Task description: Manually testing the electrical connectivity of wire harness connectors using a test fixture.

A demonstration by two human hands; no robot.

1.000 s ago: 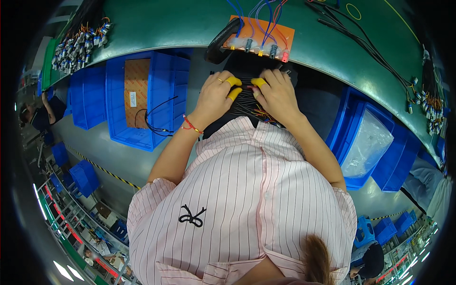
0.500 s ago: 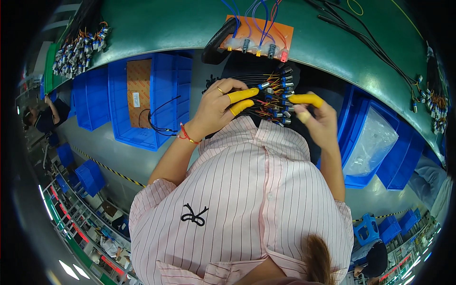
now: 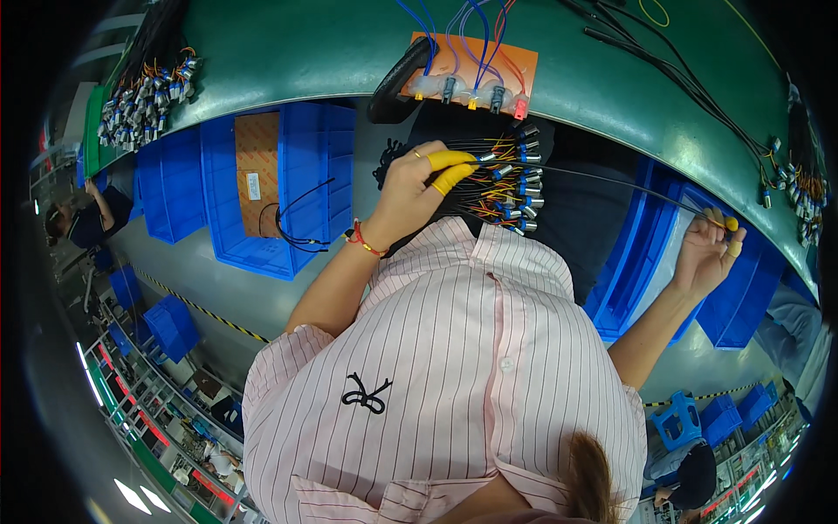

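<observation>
A bundle of black cables with silver and blue connectors and orange and yellow wires (image 3: 528, 188) lies across my lap. My left hand (image 3: 419, 185), with yellow covers on its fingertips, is closed in a pinch over the bundle. One thin black cable (image 3: 628, 183) runs taut from there to my right hand (image 3: 709, 249), which pinches it far out to the right, over the blue bins. A silver connector shows at the tips of my left fingers. My right fingers hide the far end of the cable.
The green table (image 3: 305, 44) spans the far side. On its edge sits an orange board (image 3: 476, 57) with colored leads and plugs. More cable bundles hang at the left (image 3: 148, 100) and right (image 3: 803, 196). Blue bins (image 3: 305, 175) stand below the table on both sides.
My right hand has moved from the connectors in my lap far to the right, drawing out a black cable. My left hand stays over the bundle.
</observation>
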